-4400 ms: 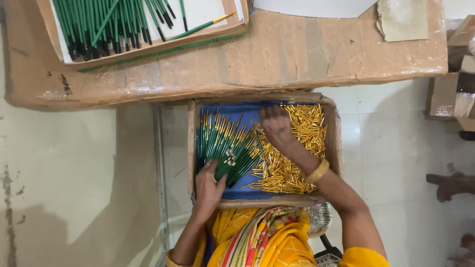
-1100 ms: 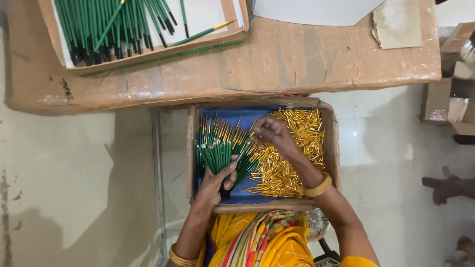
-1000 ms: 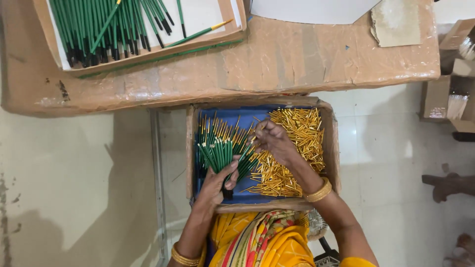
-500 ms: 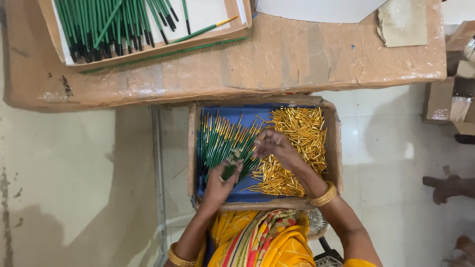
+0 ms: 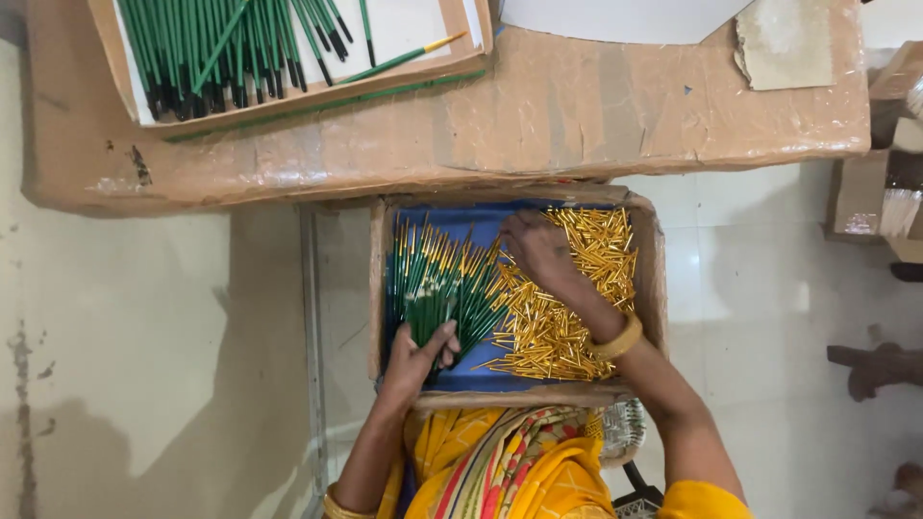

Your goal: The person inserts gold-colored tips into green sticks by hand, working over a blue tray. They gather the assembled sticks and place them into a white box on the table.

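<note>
The left hand (image 5: pixel 415 354) is gripping the lower ends of a fanned bundle of green sticks (image 5: pixel 437 288) with gold tips, inside the shallow cardboard box (image 5: pixel 652 279) lined in blue. The right hand (image 5: pixel 540 252), palm down, fingers curled, is resting on the shiny heap of gold tubes (image 5: pixel 567 308).

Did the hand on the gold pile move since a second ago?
Yes. The right hand slid toward the far wall of the cardboard box, up the gold tubes, away from the person.
</note>
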